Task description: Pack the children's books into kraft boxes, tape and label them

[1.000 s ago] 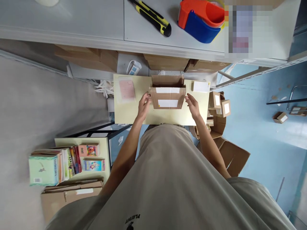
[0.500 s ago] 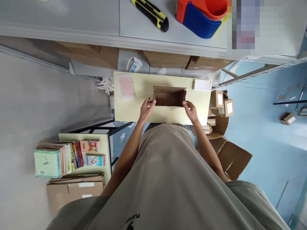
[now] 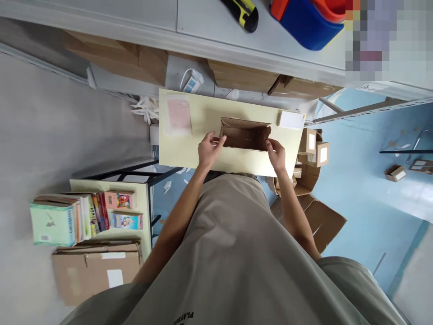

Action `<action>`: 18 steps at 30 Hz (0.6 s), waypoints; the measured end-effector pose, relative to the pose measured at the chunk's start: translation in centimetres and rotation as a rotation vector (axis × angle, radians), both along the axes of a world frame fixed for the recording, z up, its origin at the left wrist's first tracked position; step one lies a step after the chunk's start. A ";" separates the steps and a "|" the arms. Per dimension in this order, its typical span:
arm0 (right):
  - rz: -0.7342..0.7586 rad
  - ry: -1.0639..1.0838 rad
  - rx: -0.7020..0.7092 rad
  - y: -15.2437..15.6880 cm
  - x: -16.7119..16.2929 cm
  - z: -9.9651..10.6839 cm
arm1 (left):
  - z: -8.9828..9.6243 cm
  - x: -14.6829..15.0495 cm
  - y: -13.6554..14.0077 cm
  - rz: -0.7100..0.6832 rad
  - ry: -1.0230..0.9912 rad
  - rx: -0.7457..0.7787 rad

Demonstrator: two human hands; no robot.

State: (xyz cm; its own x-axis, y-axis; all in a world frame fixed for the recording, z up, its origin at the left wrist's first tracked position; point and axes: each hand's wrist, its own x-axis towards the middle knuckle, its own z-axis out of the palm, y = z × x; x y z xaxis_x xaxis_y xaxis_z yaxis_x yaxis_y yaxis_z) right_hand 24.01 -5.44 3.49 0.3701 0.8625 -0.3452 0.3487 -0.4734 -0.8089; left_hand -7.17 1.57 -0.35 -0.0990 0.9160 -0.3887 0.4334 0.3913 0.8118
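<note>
Working at the pale surface, with the open-topped cardboard box standing near its middle. Looks set up, to judge by the raised walls; not yet closed on top. Holding both ends of it, apparently pinched between thumb and fingers of the left hand and right hand. Flanked by a pink sheet at left and a smaller white box at right, both apart from it; apparently unobstructed.
</note>
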 end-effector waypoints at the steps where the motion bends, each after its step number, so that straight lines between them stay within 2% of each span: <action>1: -0.012 -0.006 0.000 -0.1 0.0 -0.2 | -0.2 0.1 0.6 -0.021 0.012 0.014; 4: -0.068 -0.046 -0.019 -0.3 0.3 -0.8 | -1.2 0.2 2.6 -0.029 -0.024 0.042; 7: -0.098 -0.155 -0.013 -0.3 0.9 -1.0 | -2.1 -0.2 3.9 -0.039 -0.147 0.007; 9: -0.111 -0.271 0.003 0.0 0.5 -0.3 | -2.3 -1.0 4.0 -0.090 -0.246 -0.032; 11: -0.139 -0.428 0.050 0.6 -1.0 1.4 | -2.3 -2.4 3.7 -0.137 -0.333 -0.066; 13: -0.145 -0.566 0.139 1.9 -4.1 3.8 | -2.5 -4.7 3.7 -0.136 -0.370 -0.065; 15: -0.084 -0.573 0.229 3.6 -8.7 6.0 | -3.4 -8.1 4.3 -0.067 -0.320 -0.025; 17: 0.025 -0.465 0.273 5.7 -14.4 6.6 | -5.0 -12.2 5.7 0.033 -0.214 0.021; 18: 0.093 -0.388 0.269 6.9 -17.4 6.1 | -6.0 -14.4 6.5 0.081 -0.166 0.031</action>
